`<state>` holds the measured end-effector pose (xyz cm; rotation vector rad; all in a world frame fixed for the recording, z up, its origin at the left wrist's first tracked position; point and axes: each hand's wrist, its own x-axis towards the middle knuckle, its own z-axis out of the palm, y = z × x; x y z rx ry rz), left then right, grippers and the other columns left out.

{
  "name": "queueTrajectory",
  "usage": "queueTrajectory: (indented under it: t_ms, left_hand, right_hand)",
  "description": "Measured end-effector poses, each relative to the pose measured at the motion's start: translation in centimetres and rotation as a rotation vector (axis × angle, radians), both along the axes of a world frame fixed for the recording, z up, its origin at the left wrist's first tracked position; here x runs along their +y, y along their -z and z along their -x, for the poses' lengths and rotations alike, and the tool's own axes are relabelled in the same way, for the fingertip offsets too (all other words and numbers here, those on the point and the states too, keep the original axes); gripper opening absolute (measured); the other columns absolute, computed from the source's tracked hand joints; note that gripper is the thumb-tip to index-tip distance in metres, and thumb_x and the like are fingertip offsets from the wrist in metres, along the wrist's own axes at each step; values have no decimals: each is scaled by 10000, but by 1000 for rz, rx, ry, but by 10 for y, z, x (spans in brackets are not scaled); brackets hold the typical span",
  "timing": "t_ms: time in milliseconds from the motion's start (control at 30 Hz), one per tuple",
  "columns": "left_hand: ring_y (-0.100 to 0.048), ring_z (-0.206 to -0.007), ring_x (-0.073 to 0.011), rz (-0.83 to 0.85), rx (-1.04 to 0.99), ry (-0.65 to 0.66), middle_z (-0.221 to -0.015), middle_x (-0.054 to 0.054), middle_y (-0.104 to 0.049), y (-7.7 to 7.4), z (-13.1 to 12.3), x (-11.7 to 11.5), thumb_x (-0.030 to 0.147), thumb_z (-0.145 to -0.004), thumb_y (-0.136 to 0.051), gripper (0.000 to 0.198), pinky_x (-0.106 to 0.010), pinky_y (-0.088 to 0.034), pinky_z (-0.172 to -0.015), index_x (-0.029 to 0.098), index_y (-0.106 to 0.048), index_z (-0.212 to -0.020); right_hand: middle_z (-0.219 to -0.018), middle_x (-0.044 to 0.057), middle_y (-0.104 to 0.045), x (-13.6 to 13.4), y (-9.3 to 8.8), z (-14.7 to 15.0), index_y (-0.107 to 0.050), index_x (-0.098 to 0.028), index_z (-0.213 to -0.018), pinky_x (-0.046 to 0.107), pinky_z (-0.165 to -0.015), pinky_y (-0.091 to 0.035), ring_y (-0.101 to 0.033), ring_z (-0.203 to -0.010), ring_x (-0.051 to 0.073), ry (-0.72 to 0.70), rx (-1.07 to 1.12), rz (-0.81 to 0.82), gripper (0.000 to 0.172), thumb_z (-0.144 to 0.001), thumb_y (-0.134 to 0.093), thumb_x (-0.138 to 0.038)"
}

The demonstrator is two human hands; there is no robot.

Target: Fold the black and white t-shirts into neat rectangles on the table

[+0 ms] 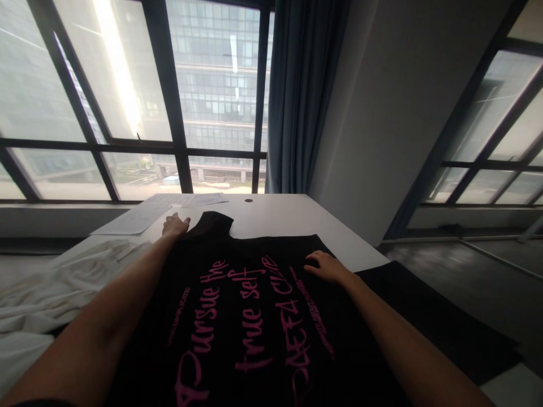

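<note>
A black T-shirt (229, 316) with large pink handwritten-style lettering lies spread over the white table (271, 217), its print turned sideways to me. My left hand (175, 225) is at the far left edge of the shirt, beside a sleeve that sticks out toward the window, with its fingers apart. On the right part of the shirt rests my right hand (324, 266), palm down, its fingers slightly bent and apart. Neither hand visibly grips the cloth. My forearms cover parts of the shirt's sides.
Crumpled white cloth (102, 268) lies left of the shirt. Paper sheets (131, 219) are at the table's far left. A black flat piece (428, 311) extends to the right, past the table edge. Behind the table are windows and a blue-grey curtain (292, 102).
</note>
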<state>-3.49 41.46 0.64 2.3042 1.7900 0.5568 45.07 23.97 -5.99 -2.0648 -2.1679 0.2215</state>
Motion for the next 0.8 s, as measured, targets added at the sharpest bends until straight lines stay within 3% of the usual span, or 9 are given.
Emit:
queueTrajectory:
  t_ms: [133,267,400,600,700,800]
  left_hand:
    - [-500,-1301,-386,148,133,-8,-1426,-223,-536,24,2,-42,656,-845,-536,783,-480,-391,-1063,94,-542,-1390]
    - [-224,-1463,-447,280,324,12,-1622,-164,-216,68,20,-87,761,-855,-385,894,-660,-247,-1107,221,-303,-1562]
    - [-107,-1494,-426,228,356,-13,-1635,-147,-113,93,36,-89,713,-918,-259,826,-716,-183,-1092,223,-220,-1582]
    - [-120,-1504,-377,173,350,15,-1638,-139,-116,82,22,-63,644,-949,-270,765,-648,-170,-1134,211,-231,-1579]
    - [-138,-1503,-369,140,379,8,-1634,-147,-159,74,17,-79,575,-970,-281,725,-623,-153,-1155,168,-267,-1569]
    - [-211,-1492,-348,87,362,123,-1614,-133,-276,69,27,-117,562,-952,-357,674,-605,-164,-1166,188,-405,-1510]
  right_hand:
    - [-1581,155,-326,-4,2,12,-423,-231,-1497,548,-1110,-330,-332,-1426,358,63,-20,81,705,-911,-497,-615]
    - [-1654,116,-129,2,13,16,-252,-272,-1570,727,-1085,-211,-113,-1493,417,174,-18,192,751,-944,-311,-683]
    - [-1657,94,-123,17,28,6,-256,-313,-1565,764,-1065,-175,-92,-1495,421,183,-16,149,723,-952,-219,-693]
    - [-1655,72,-149,33,27,4,-261,-305,-1564,704,-1122,-136,-111,-1502,380,232,-60,90,703,-966,-183,-666]
    - [-1623,112,-254,18,16,14,-348,-242,-1535,661,-1146,-130,-179,-1489,372,251,-151,18,664,-993,-216,-601]
    - [-1537,141,-413,-19,7,23,-490,-206,-1445,625,-1145,-194,-318,-1436,354,132,-200,-59,550,-992,-362,-489]
